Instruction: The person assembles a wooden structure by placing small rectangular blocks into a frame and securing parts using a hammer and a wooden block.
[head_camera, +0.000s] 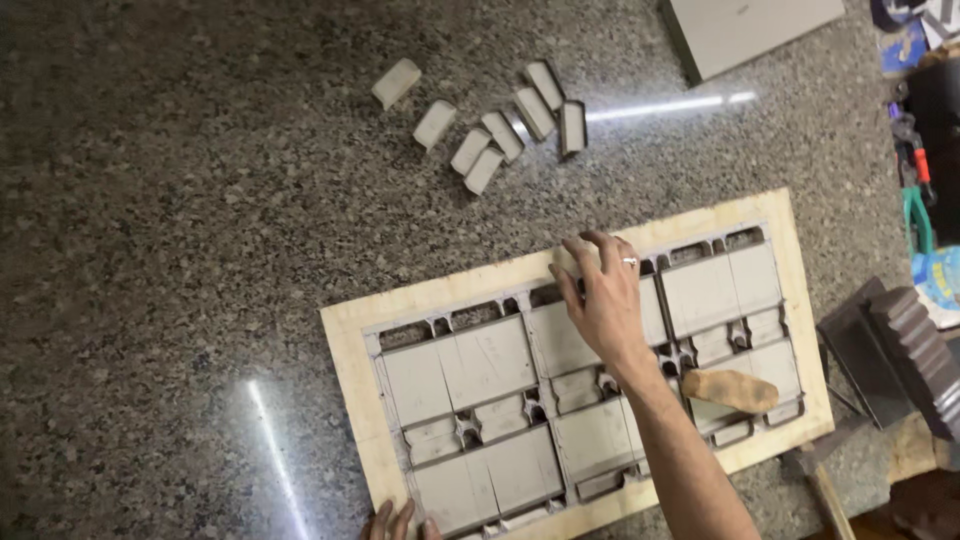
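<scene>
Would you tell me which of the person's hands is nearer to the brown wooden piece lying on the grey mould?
Right. The right hand rests on the grey mould just up-left of the brown wooden piece; the left hand sits far off at the board's bottom-left edge.

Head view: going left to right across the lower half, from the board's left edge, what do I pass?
Left hand at the frame's bottom edge → pale wooden board holding the grey moulded tray → right hand on the tray → brown stone-like piece → dark ridged block.

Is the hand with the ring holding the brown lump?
No, the right hand rests its fingers on the grey mould near its top edge, while the brown lump lies apart beside the forearm.
</scene>
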